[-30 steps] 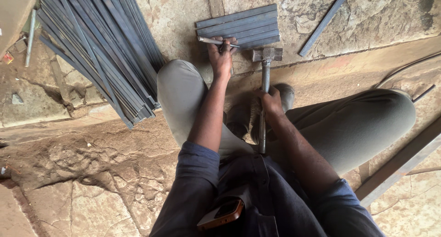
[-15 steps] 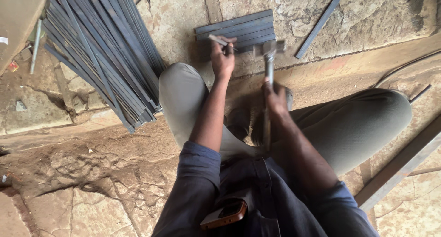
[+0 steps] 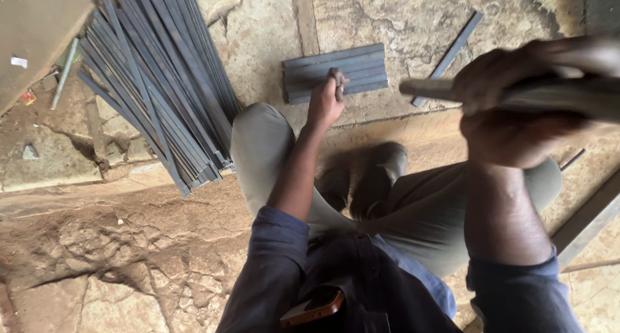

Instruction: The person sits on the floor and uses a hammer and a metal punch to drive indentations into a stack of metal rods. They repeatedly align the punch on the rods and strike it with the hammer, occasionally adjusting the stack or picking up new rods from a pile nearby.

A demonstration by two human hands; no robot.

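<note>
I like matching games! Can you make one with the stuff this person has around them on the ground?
Things:
1. Long metal strips
2. Short metal strips
3. Hammer handle
4. Phone

Places:
A. Raised in the right hand
B. Big pile on the left
C. Tucked at the lap
D. Under the left hand

Pairs: 1-B, 2-D, 3-A, 4-C

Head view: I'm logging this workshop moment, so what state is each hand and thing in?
Left hand: gripping a small tool on the short strips.
Right hand: raised, closed on the hammer handle.
Hammer handle: lifted, blurred.
Short strips: lying flat, side by side.
Long strips: piled on the floor.
</note>
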